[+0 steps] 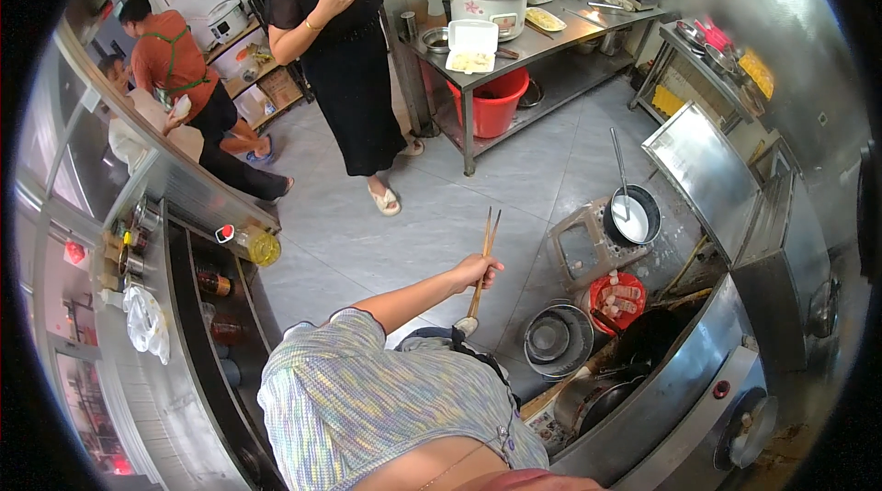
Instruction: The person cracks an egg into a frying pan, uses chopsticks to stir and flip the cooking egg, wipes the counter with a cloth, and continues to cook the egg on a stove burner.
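Observation:
My left hand (477, 270) is closed around a pair of long wooden chopsticks (490, 236), held out over the tiled floor. They extend beyond both sides of the fist, with their upper ends slightly apart. My right hand is out of view. To the right, a dark pot (648, 235) of white liquid rests on a plastic stool (566, 232), a long-handled ladle (618, 153) standing in it. In front of the stool are a red container (637, 308) holding bottles and small pale pieces, and a grey metal bucket (582, 346).
A person in black (344, 71) stands ahead; two others (172, 53) are at left. A steel table (475, 77) bears a large cooker (482, 5) and foam boxes (472, 36). An oil jug (262, 246) stands by the left shelves. A steel stove counter (661, 388) runs along the right.

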Motion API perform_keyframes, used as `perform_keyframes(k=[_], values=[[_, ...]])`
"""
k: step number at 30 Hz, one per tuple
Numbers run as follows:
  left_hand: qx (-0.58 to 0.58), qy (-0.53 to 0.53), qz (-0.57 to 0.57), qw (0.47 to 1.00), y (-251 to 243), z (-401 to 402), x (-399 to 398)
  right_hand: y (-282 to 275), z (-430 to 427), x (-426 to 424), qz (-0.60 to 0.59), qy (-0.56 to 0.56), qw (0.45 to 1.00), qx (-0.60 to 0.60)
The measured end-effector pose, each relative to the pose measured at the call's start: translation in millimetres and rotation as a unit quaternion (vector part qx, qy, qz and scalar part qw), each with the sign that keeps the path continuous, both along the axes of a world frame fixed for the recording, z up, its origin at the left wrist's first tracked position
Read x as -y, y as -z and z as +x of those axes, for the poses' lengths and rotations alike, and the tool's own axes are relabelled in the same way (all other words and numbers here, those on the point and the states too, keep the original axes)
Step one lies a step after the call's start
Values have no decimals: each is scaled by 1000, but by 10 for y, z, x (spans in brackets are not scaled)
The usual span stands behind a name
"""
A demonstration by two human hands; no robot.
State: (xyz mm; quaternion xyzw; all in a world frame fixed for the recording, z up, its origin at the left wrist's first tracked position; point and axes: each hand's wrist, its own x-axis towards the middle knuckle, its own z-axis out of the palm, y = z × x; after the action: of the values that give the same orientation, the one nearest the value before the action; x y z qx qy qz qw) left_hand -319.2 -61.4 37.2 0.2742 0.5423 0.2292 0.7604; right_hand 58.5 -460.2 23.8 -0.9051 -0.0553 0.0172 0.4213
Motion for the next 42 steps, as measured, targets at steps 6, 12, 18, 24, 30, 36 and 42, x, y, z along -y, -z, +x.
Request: perform_keyframes(k=[6, 12, 18, 24, 30, 36, 42], values=[[-32, 31, 20, 999, 37, -59, 145, -4, 48, 218, 2, -6, 1000, 2], [-36, 50, 22, 998, 64, -24, 129, -10, 16, 1157, 14, 37, 999, 17], [-18, 74, 22, 997, 247, -4, 102, -620, -94, 1657, 303, 117, 940, -102], [15, 121, -49, 991, 277, 136, 264, -673, 14, 1507, 395, 285, 861, -146], [-12, 195, -17, 980, 214, 504, 482, -634, -277, 1562, 437, 295, 847, -72], [11, 243, -10, 970, 140, 843, 603, -468, -326, 1488, 478, 289, 828, -51], [25, 278, -28, 960, 270, 984, 748, -536, -265, 1400, 509, 278, 813, -60]])
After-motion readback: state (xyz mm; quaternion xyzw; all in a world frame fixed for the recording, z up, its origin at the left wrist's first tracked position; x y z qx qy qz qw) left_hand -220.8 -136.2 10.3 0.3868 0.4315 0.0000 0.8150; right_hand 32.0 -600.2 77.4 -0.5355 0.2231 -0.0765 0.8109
